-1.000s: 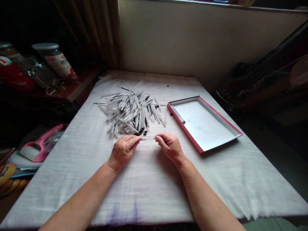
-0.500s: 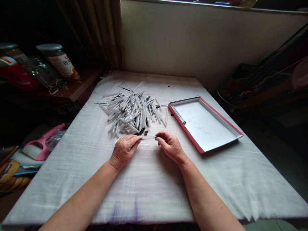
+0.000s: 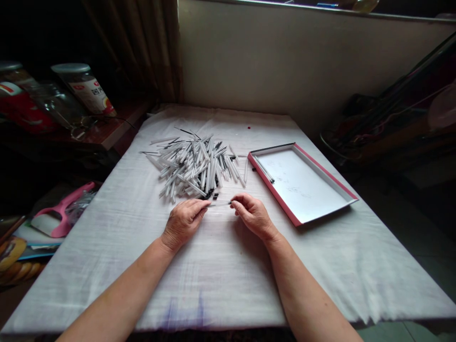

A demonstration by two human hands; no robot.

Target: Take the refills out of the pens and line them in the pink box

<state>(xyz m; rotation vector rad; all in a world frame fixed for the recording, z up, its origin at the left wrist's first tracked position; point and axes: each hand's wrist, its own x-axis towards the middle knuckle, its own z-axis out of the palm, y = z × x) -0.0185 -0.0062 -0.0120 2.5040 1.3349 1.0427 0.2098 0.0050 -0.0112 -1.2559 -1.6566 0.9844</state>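
Observation:
Between my two hands stretches a slim, clear pen barrel (image 3: pixel 219 204), lying roughly level just above the white cloth. My left hand (image 3: pixel 184 222) pinches its left part, fingers closed and covering that end. The right end is dark, and my right hand (image 3: pixel 251 214) grips it between thumb and fingertips. Just beyond my hands spreads a loose pile of clear pen barrels (image 3: pixel 192 164), with thin black refills mixed in. Small black plugs (image 3: pixel 215 196) lie at the pile's near edge.
To the right sits a shallow red-edged box lid (image 3: pixel 306 185) with a few black-ended pens (image 3: pixel 265 170) along its left wall. A tiny red piece (image 3: pixel 249 128) lies farther back. Jars (image 3: pixel 85 90) stand on a side shelf at left, above a pink-handled tool (image 3: pixel 64 211).
Both hands stay almost where they were, still gripping the pen barrel. The whole view has shifted very slightly; the pile and the lid look the same.

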